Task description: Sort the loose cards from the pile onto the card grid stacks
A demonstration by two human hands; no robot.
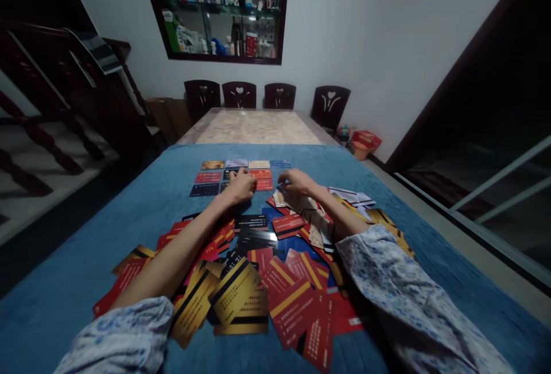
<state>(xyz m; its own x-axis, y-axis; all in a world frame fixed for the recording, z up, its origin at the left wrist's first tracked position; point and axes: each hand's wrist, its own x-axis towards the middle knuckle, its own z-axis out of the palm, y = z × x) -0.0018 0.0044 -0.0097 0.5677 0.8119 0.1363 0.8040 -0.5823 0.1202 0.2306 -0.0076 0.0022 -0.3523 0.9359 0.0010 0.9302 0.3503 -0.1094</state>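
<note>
A loose heap of plastic cards [275, 271], red, gold, black and blue, covers the blue cloth [77, 259] in front of me. Beyond it several cards lie in neat rows [241, 174]. My left hand [240, 186] rests knuckles up on the middle of those rows, fingers curled down onto a card. My right hand [297, 182] hovers palm down just right of the rows, over the far edge of the heap, fingers bent and touching a red card [263, 183]. Whether either hand grips a card is hidden.
A marble-topped table [258, 127] extends beyond the cloth, with dark chairs [239, 95] at its far end. White cards [353, 196] lie to the right. A stair rail [64, 110] is on the left, a glass door [495, 190] on the right, a wall shelf [219, 10] above.
</note>
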